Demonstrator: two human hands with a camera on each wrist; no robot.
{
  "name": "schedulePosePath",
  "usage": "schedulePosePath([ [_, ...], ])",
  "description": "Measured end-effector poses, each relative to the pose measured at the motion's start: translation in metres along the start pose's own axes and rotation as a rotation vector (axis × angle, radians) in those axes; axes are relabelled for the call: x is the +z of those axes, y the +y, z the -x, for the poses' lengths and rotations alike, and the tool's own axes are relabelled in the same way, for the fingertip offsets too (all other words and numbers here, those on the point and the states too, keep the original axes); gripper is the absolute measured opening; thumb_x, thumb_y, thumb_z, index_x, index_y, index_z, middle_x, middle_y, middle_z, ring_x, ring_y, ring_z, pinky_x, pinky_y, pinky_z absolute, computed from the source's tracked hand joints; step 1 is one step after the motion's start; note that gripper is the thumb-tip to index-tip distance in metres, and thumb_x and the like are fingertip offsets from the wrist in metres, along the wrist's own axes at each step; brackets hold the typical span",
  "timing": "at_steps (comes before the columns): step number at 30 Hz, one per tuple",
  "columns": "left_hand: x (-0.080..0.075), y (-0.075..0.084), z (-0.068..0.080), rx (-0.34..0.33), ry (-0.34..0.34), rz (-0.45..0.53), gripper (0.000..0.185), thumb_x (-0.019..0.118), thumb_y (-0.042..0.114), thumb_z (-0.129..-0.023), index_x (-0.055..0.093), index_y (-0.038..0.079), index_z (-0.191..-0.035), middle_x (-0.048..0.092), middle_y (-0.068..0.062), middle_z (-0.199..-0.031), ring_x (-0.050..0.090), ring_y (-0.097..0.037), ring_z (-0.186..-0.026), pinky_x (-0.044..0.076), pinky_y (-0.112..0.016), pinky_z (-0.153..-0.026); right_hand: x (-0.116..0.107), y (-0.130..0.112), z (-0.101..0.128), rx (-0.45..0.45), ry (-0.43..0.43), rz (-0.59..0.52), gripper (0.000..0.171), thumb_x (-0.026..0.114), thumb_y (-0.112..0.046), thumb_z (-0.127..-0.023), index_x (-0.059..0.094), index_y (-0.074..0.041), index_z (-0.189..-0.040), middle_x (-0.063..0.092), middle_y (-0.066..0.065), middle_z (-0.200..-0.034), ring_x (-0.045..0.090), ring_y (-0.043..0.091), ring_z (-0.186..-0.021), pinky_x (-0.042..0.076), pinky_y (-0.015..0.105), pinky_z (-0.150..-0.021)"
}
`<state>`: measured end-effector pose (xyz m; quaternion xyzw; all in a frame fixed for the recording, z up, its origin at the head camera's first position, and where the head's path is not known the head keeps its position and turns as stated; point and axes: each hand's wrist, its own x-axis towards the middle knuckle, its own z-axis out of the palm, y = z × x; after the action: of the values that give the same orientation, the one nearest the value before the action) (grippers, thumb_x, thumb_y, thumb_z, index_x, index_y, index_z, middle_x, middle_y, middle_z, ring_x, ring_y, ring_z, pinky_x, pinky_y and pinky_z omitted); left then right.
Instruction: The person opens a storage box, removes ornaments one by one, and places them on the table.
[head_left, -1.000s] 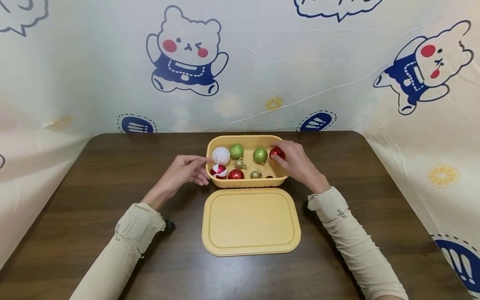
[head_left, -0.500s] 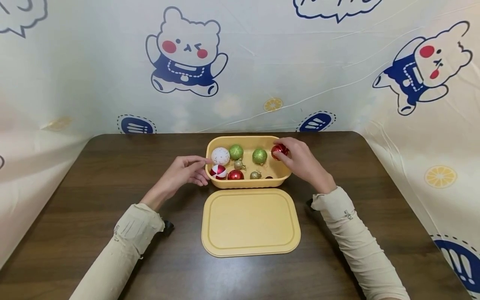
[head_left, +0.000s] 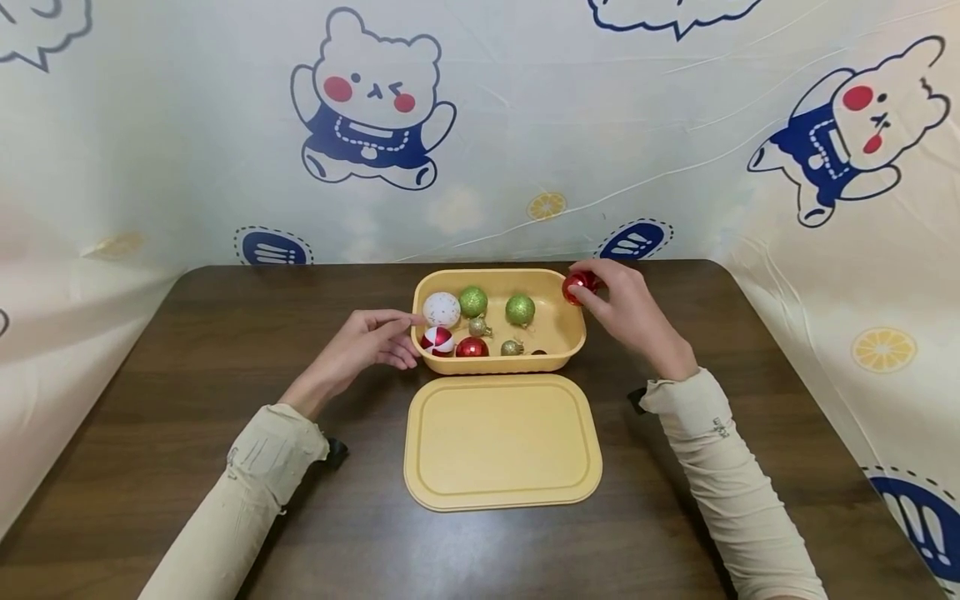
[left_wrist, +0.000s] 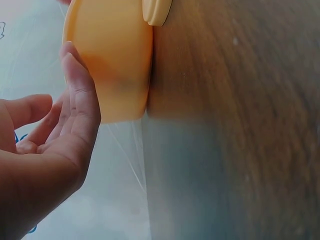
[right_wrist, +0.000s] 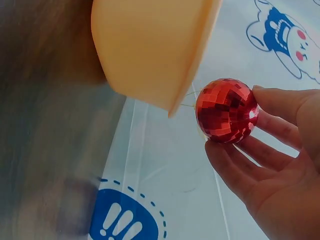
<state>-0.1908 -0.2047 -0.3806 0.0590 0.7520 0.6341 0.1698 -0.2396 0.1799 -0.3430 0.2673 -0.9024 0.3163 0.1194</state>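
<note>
A faceted red Christmas ball (right_wrist: 226, 111) is pinched between the thumb and fingers of my right hand (head_left: 630, 310), above the right end of the yellow box (head_left: 504, 364). In the right wrist view, thin thread hangs between the ball and the box rim. My left hand (head_left: 367, 340) touches the box's left end with loosely extended fingers (left_wrist: 82, 95). Inside the box lie a white speckled ball (head_left: 442, 309), two green glitter balls (head_left: 521, 309), a red-and-white ball (head_left: 437, 340), another red ball (head_left: 472, 347) and small gold balls (head_left: 512, 347). A dark round thing is mostly hidden behind the front wall.
A flat yellow lid (head_left: 503, 442) lies on the dark wooden table (head_left: 360, 517), just in front of the box. Behind the table hangs a pale cloth (head_left: 517, 108) printed with cartoon bears.
My right hand has lifted the red ball from inside the box, moving up and right to its right rim. The left hand stays where it was.
</note>
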Motion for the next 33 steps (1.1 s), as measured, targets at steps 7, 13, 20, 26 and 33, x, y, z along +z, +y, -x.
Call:
schedulePosePath([
  [7,-0.002,0.001,0.001,-0.004,-0.012,-0.002,0.04,0.051,0.024,-0.106,0.058,-0.003,-0.134,0.07,-0.021,-0.092,0.071,-0.027,-0.077,0.061,-0.036,-0.075,-0.009,0.011,0.003,0.027,0.051,0.024,0.031,0.069,-0.013,-0.095,0.065,0.001,-0.122,0.066,0.016,-0.113,0.063,0.027,-0.096,0.056,0.048,-0.086],
  [13,-0.003,0.002,0.002,-0.001,-0.023,0.0,0.04,0.051,0.024,-0.105,0.058,-0.003,-0.134,0.07,-0.02,-0.092,0.071,-0.028,-0.077,0.061,-0.036,-0.075,-0.014,0.026,0.005,0.058,0.089,0.043,0.028,0.067,-0.014,-0.097,0.065,0.0,-0.121,0.067,0.017,-0.113,0.063,0.029,-0.096,0.055,0.049,-0.087],
  [20,-0.002,-0.001,0.002,-0.011,-0.042,0.013,0.04,0.05,0.021,-0.106,0.056,-0.004,-0.136,0.069,-0.021,-0.094,0.071,-0.028,-0.078,0.061,-0.036,-0.076,-0.01,0.051,0.012,0.162,0.074,0.06,0.03,0.067,-0.015,-0.096,0.064,0.001,-0.122,0.065,0.02,-0.116,0.06,0.033,-0.098,0.053,0.052,-0.09],
  [26,-0.001,0.0,0.002,-0.018,-0.048,0.023,0.039,0.049,0.02,-0.106,0.056,-0.003,-0.136,0.069,-0.021,-0.095,0.071,-0.027,-0.079,0.061,-0.036,-0.077,-0.003,0.066,0.014,0.187,0.034,0.081,0.031,0.067,-0.013,-0.096,0.063,0.004,-0.121,0.063,0.022,-0.113,0.058,0.034,-0.099,0.052,0.051,-0.088],
  [33,-0.002,0.003,0.004,-0.014,-0.042,0.022,0.039,0.05,0.021,-0.106,0.056,-0.002,-0.136,0.069,-0.021,-0.096,0.071,-0.027,-0.08,0.061,-0.036,-0.077,0.004,0.074,0.012,0.184,-0.016,0.084,0.026,0.069,-0.009,-0.094,0.066,0.005,-0.115,0.063,0.023,-0.111,0.057,0.036,-0.103,0.049,0.054,-0.095],
])
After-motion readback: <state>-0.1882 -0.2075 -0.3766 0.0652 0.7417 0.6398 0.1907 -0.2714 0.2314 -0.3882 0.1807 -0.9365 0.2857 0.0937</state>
